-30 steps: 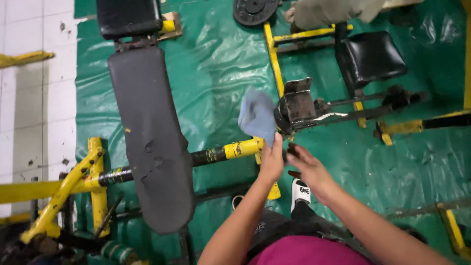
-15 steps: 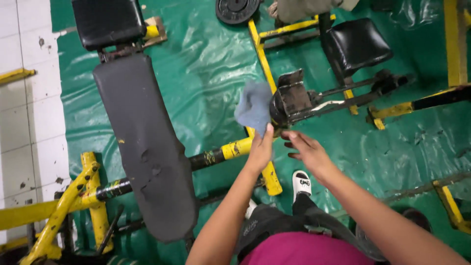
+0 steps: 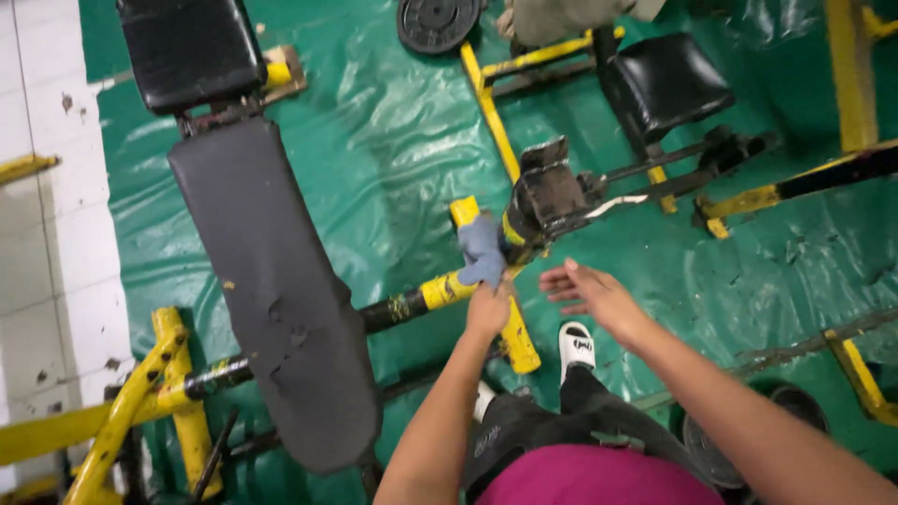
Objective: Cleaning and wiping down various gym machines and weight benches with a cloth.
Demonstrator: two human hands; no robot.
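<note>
Blue-grey cloth point(image 3: 481, 249) bunched up, pressed against the yellow frame bar point(image 3: 486, 281) where it meets the yellow-and-black crossbar point(image 3: 426, 295), just left of the dark rusty metal bracket point(image 3: 547, 196). Left hand point(image 3: 490, 309) in a clenched grip on the cloth's lower end, knuckles over the bar; the fingers themselves are mostly hidden, so how much cloth is wrapped inside is hard to tell. Right hand point(image 3: 599, 297) released, fingers spread flat, hovering just right of the bar, touching nothing, near the bracket's lower edge.

Long grey bench pad point(image 3: 271, 290), torn in spots, runs diagonally left of the cloth, with a black headrest pad point(image 3: 192, 47) above it. Black seat point(image 3: 664, 82) sits toward the upper right, on a black-and-yellow frame. Weight plate point(image 3: 438, 21) at the top edge of the green tarp point(image 3: 393, 140) covering the floor. White tile floor point(image 3: 47, 243) along the left edge. White shoe point(image 3: 576, 346) on the tarp below the right hand. Another yellow frame point(image 3: 140, 393) at lower left.
</note>
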